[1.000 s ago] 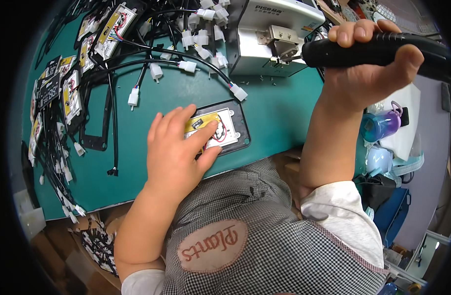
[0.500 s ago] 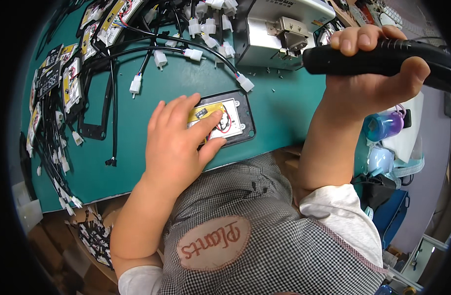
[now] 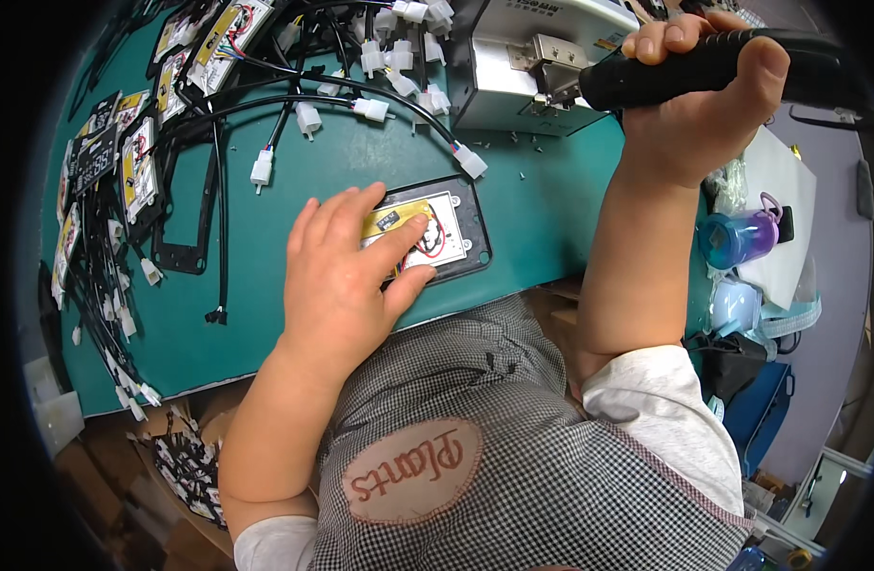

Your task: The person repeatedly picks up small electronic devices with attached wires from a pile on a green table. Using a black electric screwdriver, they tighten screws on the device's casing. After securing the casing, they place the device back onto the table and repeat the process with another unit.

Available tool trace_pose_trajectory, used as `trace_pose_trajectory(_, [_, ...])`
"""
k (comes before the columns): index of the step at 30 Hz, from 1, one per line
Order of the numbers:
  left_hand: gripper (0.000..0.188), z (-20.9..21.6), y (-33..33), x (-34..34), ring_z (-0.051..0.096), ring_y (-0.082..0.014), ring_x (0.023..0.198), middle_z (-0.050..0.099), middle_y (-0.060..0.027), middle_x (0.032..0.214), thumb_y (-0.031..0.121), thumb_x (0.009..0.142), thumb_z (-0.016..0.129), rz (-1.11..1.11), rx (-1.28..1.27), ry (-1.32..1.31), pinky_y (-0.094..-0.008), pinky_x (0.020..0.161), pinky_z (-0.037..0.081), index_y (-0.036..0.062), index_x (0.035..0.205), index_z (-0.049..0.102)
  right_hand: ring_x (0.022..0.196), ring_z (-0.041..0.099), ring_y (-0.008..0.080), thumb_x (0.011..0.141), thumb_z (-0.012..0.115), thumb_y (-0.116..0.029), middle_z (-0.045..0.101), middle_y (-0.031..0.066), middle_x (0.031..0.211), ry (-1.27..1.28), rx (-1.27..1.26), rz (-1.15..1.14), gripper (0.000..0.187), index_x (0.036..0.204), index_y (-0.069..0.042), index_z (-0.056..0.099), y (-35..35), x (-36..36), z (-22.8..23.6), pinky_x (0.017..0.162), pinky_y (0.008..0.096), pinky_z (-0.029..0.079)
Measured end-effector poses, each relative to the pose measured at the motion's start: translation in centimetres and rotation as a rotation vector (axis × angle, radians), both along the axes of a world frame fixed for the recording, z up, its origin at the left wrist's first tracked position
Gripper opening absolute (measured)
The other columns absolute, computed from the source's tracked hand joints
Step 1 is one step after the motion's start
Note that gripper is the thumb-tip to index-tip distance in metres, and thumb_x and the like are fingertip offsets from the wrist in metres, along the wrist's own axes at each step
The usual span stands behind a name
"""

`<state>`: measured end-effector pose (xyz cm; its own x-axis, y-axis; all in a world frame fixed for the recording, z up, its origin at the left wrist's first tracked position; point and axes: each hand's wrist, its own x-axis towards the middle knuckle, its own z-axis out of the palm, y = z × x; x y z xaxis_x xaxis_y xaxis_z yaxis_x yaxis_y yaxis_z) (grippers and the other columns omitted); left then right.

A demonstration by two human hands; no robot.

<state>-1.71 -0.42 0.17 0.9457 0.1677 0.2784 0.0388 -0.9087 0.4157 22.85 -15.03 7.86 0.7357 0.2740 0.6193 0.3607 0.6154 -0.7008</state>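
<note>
At the tabletop's near edge, a black frame (image 3: 474, 221) lies flat with a white-and-yellow circuit board (image 3: 445, 211) inside, thin wires looped on it. Left hand (image 3: 337, 271) covers the board's left part, fingers loosely spread and touching it, wrapped round nothing. Right hand (image 3: 699, 114), raised at far right, has fingers curled over a black handheld tool (image 3: 665, 78). Below the near left edge, a brown box (image 3: 175, 514) holds bundled cables (image 3: 188, 466) with white ends. Blue-purple bottle (image 3: 740, 238) at right, contents unclear.

Green tabletop (image 3: 542, 209): silver machine (image 3: 499, 86) at far side, small screws (image 3: 513, 137) loose in front. White connectors (image 3: 370, 109) on black cables left of it; more wired boards (image 3: 140, 171) heaped far left. Pale purple floor or wall at right, cannot tell which.

Tool tip hard to make out against the machine's bracket; contact unclear. Tool's rear fades into the dark rim. Machine's top is cut off.
</note>
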Motion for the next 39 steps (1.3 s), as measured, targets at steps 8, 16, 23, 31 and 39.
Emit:
trace_pose_trajectory(8, [0.047, 0.6, 2.3, -1.2, 0.046, -0.0378, 0.124, 0.053, -0.0163, 0.131, 0.019, 0.071, 0.075, -0.070, -0.198, 0.005, -0.0533, 0.105, 0.033, 0.0127, 0.117, 0.065, 0.069, 0.053, 0.0211, 0.082, 0.051, -0.068, 0.055, 0.0065, 0.084, -0.078, -0.064, 0.494, 0.071, 0.115, -0.005, 0.058, -0.6, -5.2, 0.2, 0.066, 0.0365, 0.045])
trace_pose_trajectory(16, [0.050, 0.0, 4.9, -3.8, 0.048, -0.0350, 0.124, 0.054, -0.0117, 0.132, 0.014, 0.068, 0.075, -0.069, -0.152, 0.068, -0.0432, 0.103, 0.040, 0.0095, 0.117, 0.064, 0.070, 0.056, 0.0193, 0.079, 0.062, -0.065, 0.055, 0.0074, 0.088, -0.141, 0.058, 0.788, 0.080, 0.127, -0.003, 0.044, 3.5, -11.7, -3.0, 0.066, 0.0347, 0.047])
trace_pose_trajectory(23, [0.053, -1.0, 4.8, -4.1, 0.050, -0.0340, 0.122, 0.057, -0.0122, 0.129, 0.016, 0.066, 0.075, -0.038, -0.167, -0.035, -0.0434, 0.100, 0.042, 0.0075, 0.117, 0.062, 0.065, 0.057, 0.0208, 0.075, 0.062, -0.070, 0.056, 0.0098, 0.082, -0.124, -0.003, 0.700, 0.083, 0.120, -0.002, 0.043, 6.5, -14.9, -4.7, 0.062, 0.0347, 0.050])
trace_pose_trajectory(31, [0.059, -1.7, 5.0, -4.2, 0.047, -0.0316, 0.125, 0.055, -0.0129, 0.128, 0.017, 0.065, 0.077, -0.029, -0.277, -0.059, -0.0428, 0.101, 0.042, 0.0106, 0.121, 0.059, 0.059, 0.055, 0.0198, 0.070, 0.068, -0.067, 0.054, 0.0090, 0.073, -0.120, -0.284, 0.525, 0.080, 0.108, -0.001, 0.044, 7.6, -16.9, -3.7, 0.055, 0.0324, 0.050])
trace_pose_trajectory(39, [0.065, -1.7, 5.1, -4.0, 0.046, -0.0322, 0.123, 0.053, -0.0118, 0.128, 0.014, 0.062, 0.078, -0.075, -0.335, -0.034, -0.0423, 0.100, 0.043, 0.0119, 0.123, 0.056, 0.055, 0.053, 0.0169, 0.071, 0.073, -0.061, 0.055, 0.0080, 0.071, -0.148, -0.176, 0.674, 0.075, 0.105, 0.000, 0.045, 9.1, -16.2, -4.9, 0.047, 0.0280, 0.048])
